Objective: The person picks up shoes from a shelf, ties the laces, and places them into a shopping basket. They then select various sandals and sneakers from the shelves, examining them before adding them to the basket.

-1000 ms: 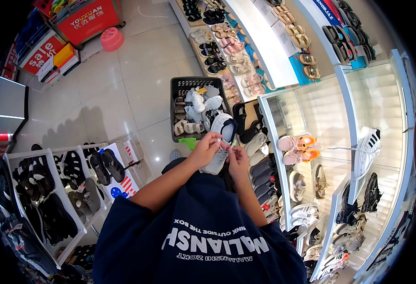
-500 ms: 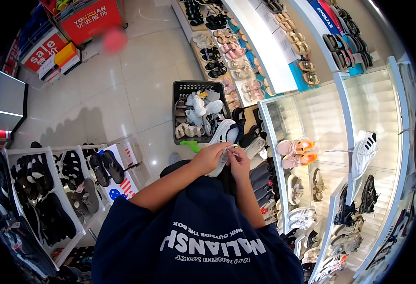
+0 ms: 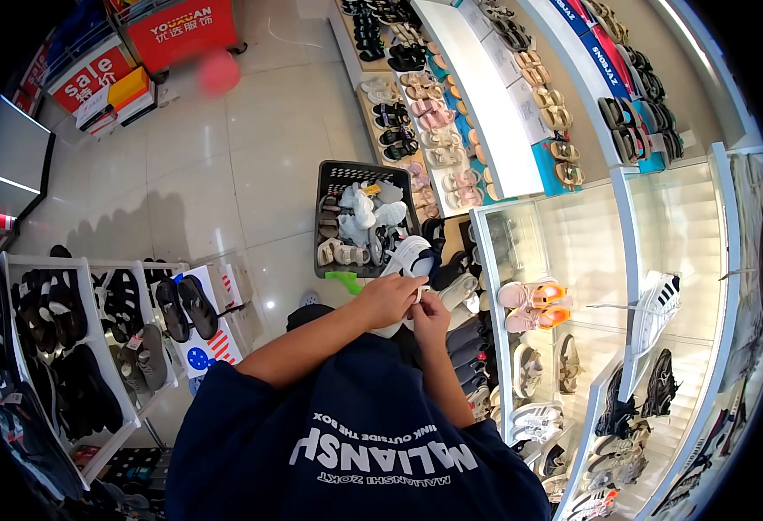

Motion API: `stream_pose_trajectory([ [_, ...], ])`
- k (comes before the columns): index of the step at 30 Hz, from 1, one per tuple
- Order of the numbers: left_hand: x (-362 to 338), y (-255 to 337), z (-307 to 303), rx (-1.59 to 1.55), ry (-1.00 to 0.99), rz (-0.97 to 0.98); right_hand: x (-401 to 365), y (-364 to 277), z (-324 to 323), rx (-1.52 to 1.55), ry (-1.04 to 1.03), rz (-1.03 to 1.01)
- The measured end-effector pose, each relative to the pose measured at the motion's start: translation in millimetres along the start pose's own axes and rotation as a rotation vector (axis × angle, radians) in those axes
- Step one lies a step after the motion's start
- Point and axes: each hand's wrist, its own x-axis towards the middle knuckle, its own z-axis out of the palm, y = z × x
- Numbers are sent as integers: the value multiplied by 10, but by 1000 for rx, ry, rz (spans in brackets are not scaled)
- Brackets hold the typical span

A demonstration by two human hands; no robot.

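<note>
A white sneaker (image 3: 411,253) with dark stripes is in front of my body, its lower part hidden behind my hands. My left hand (image 3: 392,300) lies over the shoe with its fingers closed at a white shoelace (image 3: 418,294). From the other side, my right hand (image 3: 431,317) pinches the same lace, and the fingertips of both hands nearly meet. Just beyond the sneaker, a black plastic basket (image 3: 322,204) holds several shoes and crumpled white paper or wrapping. A bright green piece (image 3: 344,280) sticks out by the basket's near edge.
On the right are lit glass shelves with pink-orange shoes (image 3: 533,306) and a white striped sneaker (image 3: 657,311). Sandals (image 3: 440,139) line the tiered display ahead. To the left stands a white rack (image 3: 86,326) of dark shoes. A red sign (image 3: 182,33) stands across the tiled floor.
The view has shifted slightly, so the basket and hands appear a little lower. Both hands stay together at the lace, the left hand turned a bit more over the shoe.
</note>
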Motion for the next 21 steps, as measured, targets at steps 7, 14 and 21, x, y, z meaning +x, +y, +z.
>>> stream_pose_trajectory([
  [7,56,70,65,112,64,15,-103,-117,34,-93,185,-91],
  [14,33,123,67,32,-12,-237,-28,-274,29,-416,119,-429],
  [21,37,287,-72,174,-83,-307,186,-294,-55,-443,14,-491],
])
